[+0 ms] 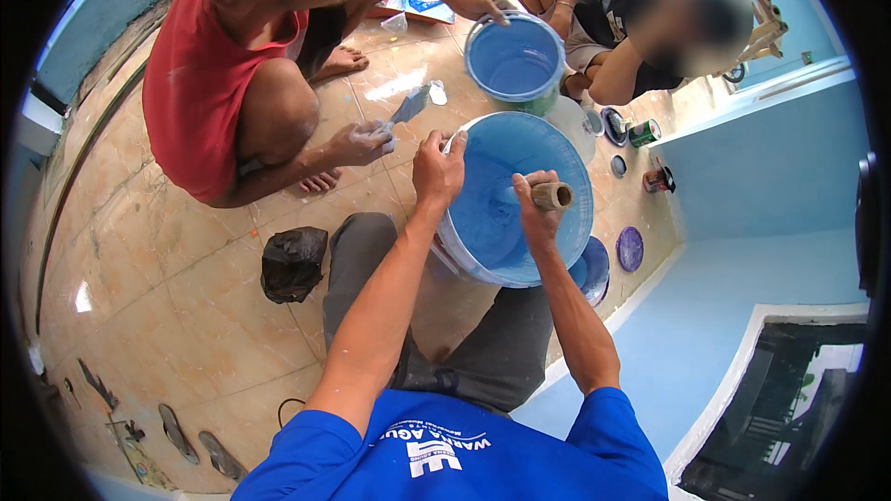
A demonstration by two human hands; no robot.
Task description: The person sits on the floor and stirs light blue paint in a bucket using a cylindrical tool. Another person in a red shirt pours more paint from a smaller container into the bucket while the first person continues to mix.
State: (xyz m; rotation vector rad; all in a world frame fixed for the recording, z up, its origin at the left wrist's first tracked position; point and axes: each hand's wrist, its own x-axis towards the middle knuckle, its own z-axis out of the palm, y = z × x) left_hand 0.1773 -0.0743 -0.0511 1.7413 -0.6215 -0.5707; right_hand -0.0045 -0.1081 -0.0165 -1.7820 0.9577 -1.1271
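A large white bucket (563, 145) stands between my knees, its inside coated with blue paint (489, 213). My left hand (438, 170) is closed on the bucket's left rim. Over the bucket's right half, my right hand (539, 211) grips a hollow-ended bamboo stick (555, 196). The stick's top points up toward me, while its lower end reaches down to the paint and is partly hidden by my hand.
Left, a crouching person in red (209, 93) holds a putty knife (411, 105) and touches a second blue-stained bucket (516, 60). Another person (631, 46) squats beyond. Cans (644, 134), a purple lid (629, 249) and a black bag (293, 264) lie around; a blue wall (761, 186) stands right.
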